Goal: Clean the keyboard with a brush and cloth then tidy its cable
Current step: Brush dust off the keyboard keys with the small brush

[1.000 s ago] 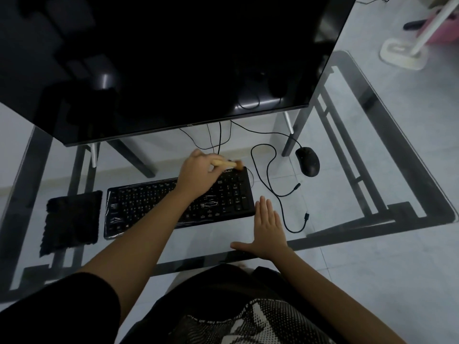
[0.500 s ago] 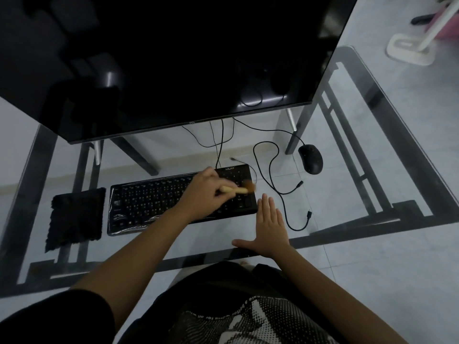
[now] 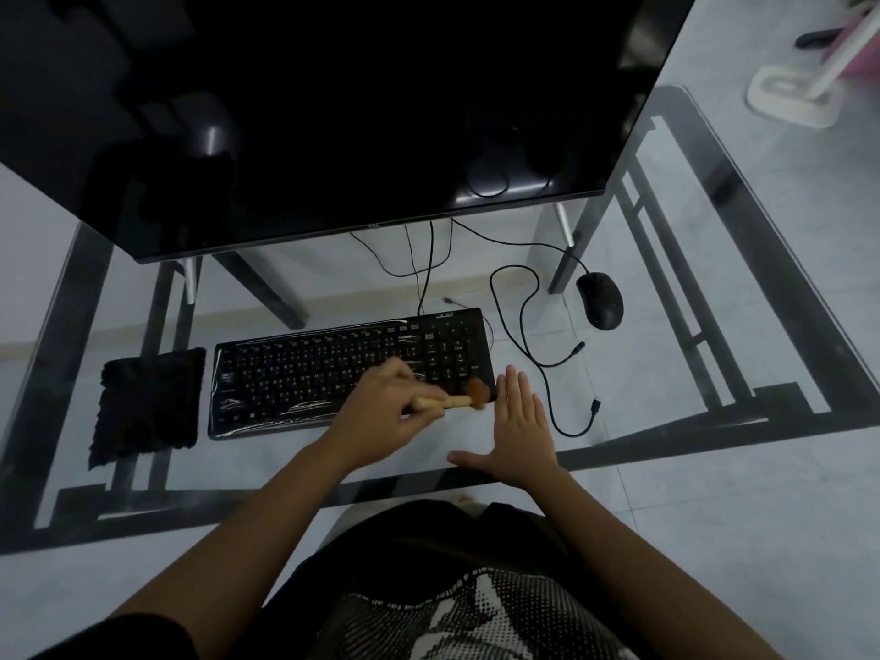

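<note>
Keyboard (image 3: pixel 333 369) lies on the glass desk (image 3: pixel 714 259) just below the monitor (image 3: pixel 333 111), a clear film over most of its keys, its near right corner under the brush (image 3: pixel 457 400). The left hand (image 3: pixel 385 412) is closed around the wooden handle, with the bristles at about 3 o'clock from the knuckles, meeting the keyboard's lower right edge. At 3 o'clock again, just beside the bristles, the right hand (image 3: pixel 519 426) rests flat and spread on the glass, gripping nothing.

Risks, as I judge them: the loose-looking film could catch the bristles and ruck up, or trap dust beneath it. Dust swept off that corner would land beside the right hand. Further out at 2 o'clock, the slack cable (image 3: pixel 528 345) could snag a wide stroke and tug the mouse (image 3: pixel 601 300). The cloth (image 3: pixel 147 407) waits at 9 o'clock, untouched.
</note>
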